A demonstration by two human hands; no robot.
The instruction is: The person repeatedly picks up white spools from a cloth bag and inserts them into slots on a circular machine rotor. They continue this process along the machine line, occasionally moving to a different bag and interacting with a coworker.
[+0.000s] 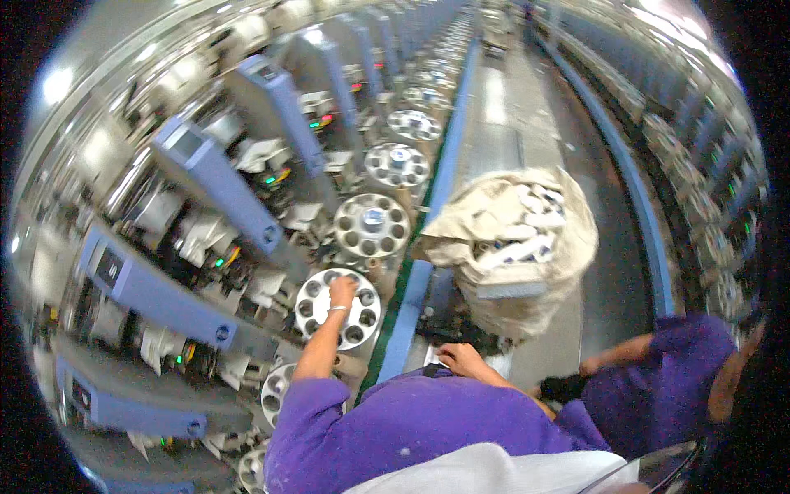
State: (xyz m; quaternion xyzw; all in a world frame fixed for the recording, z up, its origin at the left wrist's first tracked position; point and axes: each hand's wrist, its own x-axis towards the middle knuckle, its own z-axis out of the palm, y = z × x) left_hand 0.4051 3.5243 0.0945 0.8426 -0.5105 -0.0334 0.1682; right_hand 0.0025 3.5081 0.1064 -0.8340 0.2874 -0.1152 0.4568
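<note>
My left hand (342,291) reaches over a round white magazine (368,316) with a ring of round holes, on the machine to my left. Its fingers are bent down close together by the hub and cover whatever they hold. A pale band circles that wrist. Close to my waist, my right hand (462,361) has its fingers curled beside a dark strip; what lies in them is too small to make out. Ahead and to the right stands a large cream cloth sack (568,267), its mouth wide, with several white bobbins (527,247) inside.
More round magazines (372,226) run away along the machine beside blue upright panels (216,185) with small screens. A blue rail (411,300) edges the machine. At right, another person in a purple shirt (658,395) stands in the aisle (605,239), near the opposite machine row.
</note>
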